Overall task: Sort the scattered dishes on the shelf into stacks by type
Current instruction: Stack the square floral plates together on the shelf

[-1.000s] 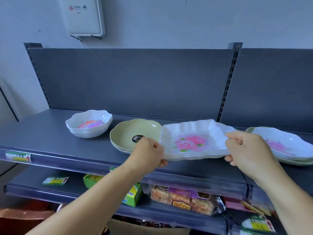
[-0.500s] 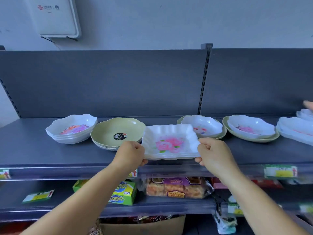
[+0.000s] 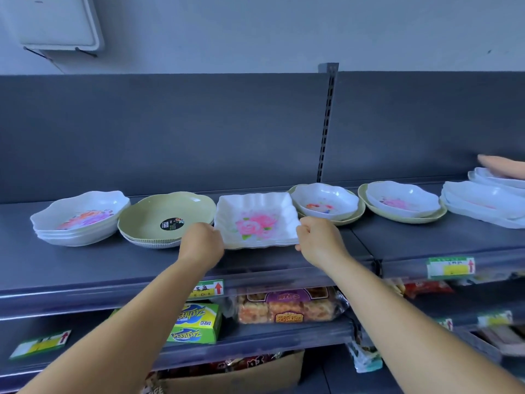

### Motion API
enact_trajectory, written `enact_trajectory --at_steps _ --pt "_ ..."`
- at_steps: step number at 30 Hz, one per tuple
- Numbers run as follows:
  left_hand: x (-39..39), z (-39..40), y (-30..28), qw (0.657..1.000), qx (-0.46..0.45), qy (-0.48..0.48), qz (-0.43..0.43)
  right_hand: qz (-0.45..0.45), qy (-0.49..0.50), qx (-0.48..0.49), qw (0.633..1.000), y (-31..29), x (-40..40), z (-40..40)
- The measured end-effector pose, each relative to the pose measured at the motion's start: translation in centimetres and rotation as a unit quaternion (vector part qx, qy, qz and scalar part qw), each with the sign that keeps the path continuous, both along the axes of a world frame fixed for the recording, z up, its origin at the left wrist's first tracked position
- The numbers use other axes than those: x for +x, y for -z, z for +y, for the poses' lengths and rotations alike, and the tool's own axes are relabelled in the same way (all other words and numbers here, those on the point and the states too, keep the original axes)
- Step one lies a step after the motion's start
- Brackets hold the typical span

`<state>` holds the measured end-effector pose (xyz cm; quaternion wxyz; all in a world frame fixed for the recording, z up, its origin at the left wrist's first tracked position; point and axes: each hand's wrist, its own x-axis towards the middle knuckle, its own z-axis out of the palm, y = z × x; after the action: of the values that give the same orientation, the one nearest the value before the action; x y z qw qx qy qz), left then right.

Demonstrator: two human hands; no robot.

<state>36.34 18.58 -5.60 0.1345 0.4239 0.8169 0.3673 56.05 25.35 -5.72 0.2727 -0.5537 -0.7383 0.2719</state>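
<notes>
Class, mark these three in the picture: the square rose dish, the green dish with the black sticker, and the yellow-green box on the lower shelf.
square rose dish (image 3: 257, 226), head view, on the pink rose print.
green dish (image 3: 159, 213), head view, on its inner base.
yellow-green box (image 3: 196, 322), head view, on its front face.

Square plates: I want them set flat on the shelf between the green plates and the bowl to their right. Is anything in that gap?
Nothing visible. The square plates sit over bare shelf, held by both hands.
</notes>
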Motion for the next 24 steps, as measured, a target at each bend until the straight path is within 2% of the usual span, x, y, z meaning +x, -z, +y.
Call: enact_trajectory --at_steps 8,10,12,16,19,24 --pt "0.7 -1.0 -1.8 0.993 -0.074 0.042 0.079 -0.076 -0.023 -0.011 0.997 -0.3 -0.5 0.8" --pt "1.0 -1.2 -2.3 0.977 -0.126 0.062 0.16 -0.113 -0.031 -0.013 0.993 -0.6 -0.4 0.6" --pt "1.1 -0.7 -2.4 0.964 -0.134 0.064 0.223 -0.126 -0.042 -0.007 0.991 -0.8 -0.1 0.3" --pt "2.6 0.1 -3.3 0.936 -0.101 0.088 0.324 -0.129 -0.051 0.017 0.99 -1.4 1.3 0.1" --pt "4.1 1.3 -3.8 0.932 -0.063 0.127 0.333 -0.141 -0.054 0.043 0.988 -2.4 3.2 0.4" --pt "7.5 4.7 -4.1 0.919 -0.049 0.204 0.333 -0.164 -0.016 0.079 0.983 -3.2 7.2 3.1"
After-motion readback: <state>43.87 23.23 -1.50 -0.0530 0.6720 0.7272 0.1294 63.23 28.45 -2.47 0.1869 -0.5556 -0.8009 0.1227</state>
